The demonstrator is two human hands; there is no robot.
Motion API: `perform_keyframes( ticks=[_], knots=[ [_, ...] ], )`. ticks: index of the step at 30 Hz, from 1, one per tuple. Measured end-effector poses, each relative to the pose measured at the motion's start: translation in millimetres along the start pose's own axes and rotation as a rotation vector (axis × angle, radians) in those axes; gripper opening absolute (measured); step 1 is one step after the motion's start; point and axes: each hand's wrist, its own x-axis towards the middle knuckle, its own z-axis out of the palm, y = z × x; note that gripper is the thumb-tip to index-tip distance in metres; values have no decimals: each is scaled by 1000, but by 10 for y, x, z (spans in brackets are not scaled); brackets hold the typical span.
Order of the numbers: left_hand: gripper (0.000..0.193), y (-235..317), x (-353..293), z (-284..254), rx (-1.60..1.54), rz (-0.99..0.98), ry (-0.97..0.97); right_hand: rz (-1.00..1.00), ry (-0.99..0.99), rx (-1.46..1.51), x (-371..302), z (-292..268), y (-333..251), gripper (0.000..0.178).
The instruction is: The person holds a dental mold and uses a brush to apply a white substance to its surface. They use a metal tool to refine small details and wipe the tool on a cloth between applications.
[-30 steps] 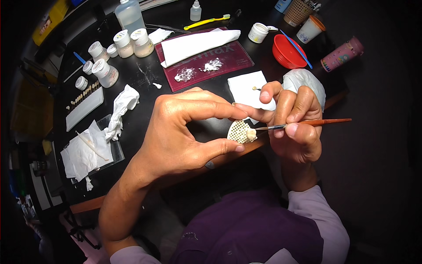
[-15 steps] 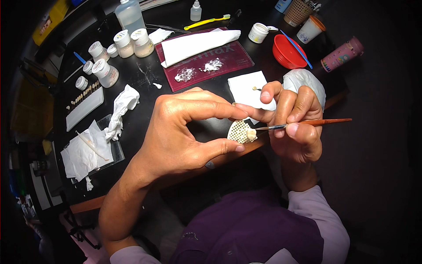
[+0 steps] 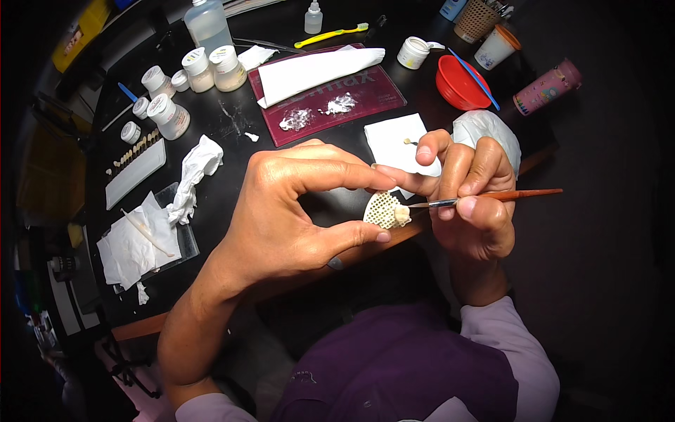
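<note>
Between its thumb and fingertips my left hand (image 3: 271,211) grips a small cream-coloured honeycomb firing tray (image 3: 380,209) by its edges. A pale, tooth-like piece (image 3: 401,214) sits at the tray's right side. My right hand (image 3: 481,228) pinches a fine brush (image 3: 531,193) with a reddish wooden handle and metal ferrule. The brush's tip points left and meets or nearly meets the tooth-like piece; I cannot tell which. One right finger is stretched toward the left fingertips and appears to touch them. Both hands are above the table's front edge.
Behind my hands lies a burgundy slab (image 3: 390,95) with white powder patches and a folded white tissue (image 3: 309,79). Lidded jars (image 3: 169,118) and a tooth shade guide (image 3: 137,172) stand left, near crumpled tissues (image 3: 200,169). A red bowl (image 3: 457,84) is at the back right.
</note>
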Motion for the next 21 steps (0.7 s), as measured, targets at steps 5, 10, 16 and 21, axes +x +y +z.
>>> perform_keyframes(
  ticks=[5,10,16,21],
  knots=[
    [43,-13,-3,-4,3,3,0,7,7,-10,0,10,-3,11],
    [43,-2,1,-4,2,-1,1,-2,2,-7,2,1,3,11],
    [44,2,0,3,-8,9,0,1,-5,-2,-3,-6,-2,12],
    [43,-2,0,2,-4,8,-2,5,-4,0,-8,3,-8,13]
  ],
)
